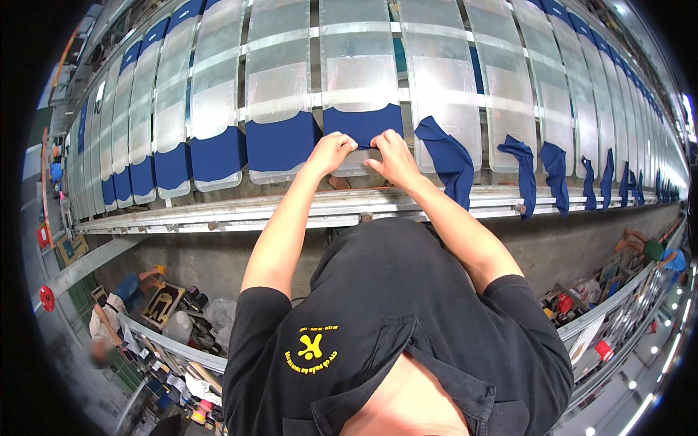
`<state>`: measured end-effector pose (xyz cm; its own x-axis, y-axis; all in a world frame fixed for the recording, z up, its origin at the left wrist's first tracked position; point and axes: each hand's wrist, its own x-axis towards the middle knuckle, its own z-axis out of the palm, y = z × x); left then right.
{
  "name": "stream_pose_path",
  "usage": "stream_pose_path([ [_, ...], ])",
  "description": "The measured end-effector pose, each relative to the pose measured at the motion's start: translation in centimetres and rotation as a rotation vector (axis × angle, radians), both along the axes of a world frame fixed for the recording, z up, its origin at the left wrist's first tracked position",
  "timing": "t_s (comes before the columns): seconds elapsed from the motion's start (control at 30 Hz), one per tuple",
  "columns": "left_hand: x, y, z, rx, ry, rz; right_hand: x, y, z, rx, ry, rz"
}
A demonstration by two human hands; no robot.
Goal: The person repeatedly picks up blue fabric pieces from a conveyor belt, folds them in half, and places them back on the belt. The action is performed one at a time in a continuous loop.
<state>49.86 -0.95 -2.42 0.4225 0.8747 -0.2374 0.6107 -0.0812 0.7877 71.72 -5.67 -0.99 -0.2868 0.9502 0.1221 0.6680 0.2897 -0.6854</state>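
A navy fabric piece [362,124] lies across the near part of a translucent printing board [360,82], right in front of me. At its lower edge my left hand [331,152] pinches the cloth between thumb and fingertips. My right hand [397,159] is at the same edge, fingertips touching the cloth and thumb spread away over the board. Another flat navy piece [281,141] covers the end of the board to the left. On the board to the right, a crumpled navy piece [447,155] hangs over towards the rail.
A metal rail [262,210] runs along the boards' near ends, between them and my body. More boards line both sides, several with loose navy pieces [554,169] to the right. Behind me stand a cluttered shelf [174,349] and a person [112,316]; another person [654,250] is far right.
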Motion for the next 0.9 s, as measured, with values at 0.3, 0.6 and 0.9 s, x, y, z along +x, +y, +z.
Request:
stream_pose_path([
  [0.3,0.6,-0.4,1.6,0.118,0.033,-0.002,0.7,2.0,-0.8,-0.01,0.001,-0.044],
  [0.6,-0.1,0.6,2.0,0.22,0.085,-0.114,1.2,2.2,0.1,-0.06,-0.023,0.009],
  [0.9,0.4,0.7,4.1,0.024,0.025,0.028,1.5,1.7,-0.8,0.02,-0.116,0.066],
])
